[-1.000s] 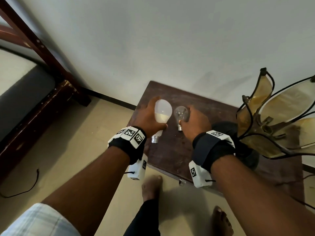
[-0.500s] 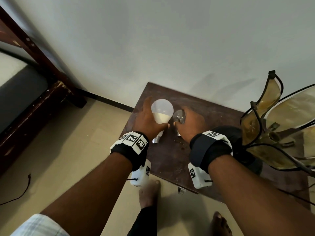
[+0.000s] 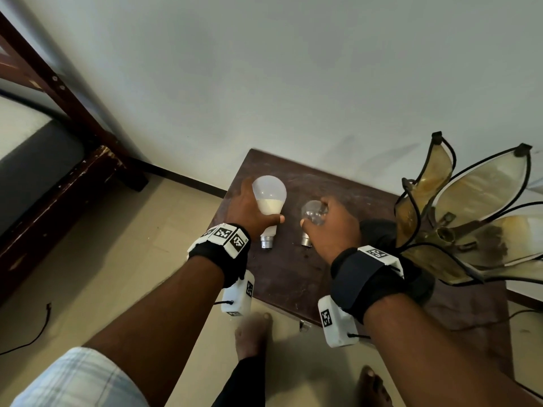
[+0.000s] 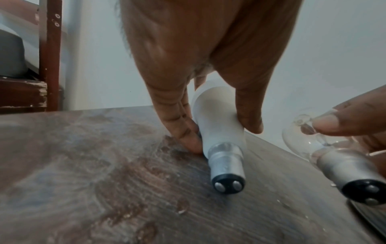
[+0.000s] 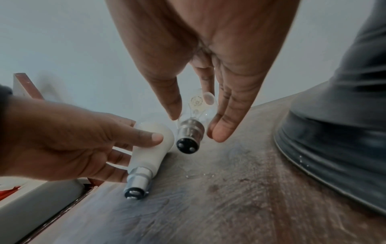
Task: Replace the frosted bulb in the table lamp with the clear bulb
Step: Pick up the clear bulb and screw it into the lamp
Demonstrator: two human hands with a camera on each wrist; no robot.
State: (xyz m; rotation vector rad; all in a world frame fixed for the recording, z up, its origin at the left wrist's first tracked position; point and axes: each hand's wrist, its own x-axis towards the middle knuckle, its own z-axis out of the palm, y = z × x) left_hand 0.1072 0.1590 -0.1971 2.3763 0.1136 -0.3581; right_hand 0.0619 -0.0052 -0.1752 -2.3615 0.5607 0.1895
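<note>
Frosted bulb (image 3: 269, 198) lies on its side on your worktop (image 3: 293, 271), matte white and pear-shaped, its smooth metal cap (image 4: 226, 166) pointing back at you at 6 o'clock with two round contacts on a black end. No brand or writing can be read on either bulb; the only printed marks are black-and-white square codes on your wrist bands (image 3: 227, 235).

Your left hand (image 3: 249, 210) grips the frosted bulb: thumb on the 3 o'clock side of its neck, fingers (image 4: 183, 132) curled on the 9 o'clock side with their tips touching the worktop.

Clear bulb (image 3: 313, 212) sits just at 3 o'clock of the frosted one, not touching it, thin glass with the fine wire inside visible and the same kind of metal cap (image 5: 189, 137). Your right hand (image 3: 332, 224) pinches it around the glass, thumb on one side, fingers (image 5: 227, 115) on the other. Whether it rests on the worktop or is raised off it, I cannot tell.

Dark, worn wood grain with pale scuffs covers the worktop. At 3 o'clock stands the lamp (image 3: 470, 218), with a dark ribbed base (image 5: 334, 148) and amber petal-shaped panels in black wire frames.
</note>
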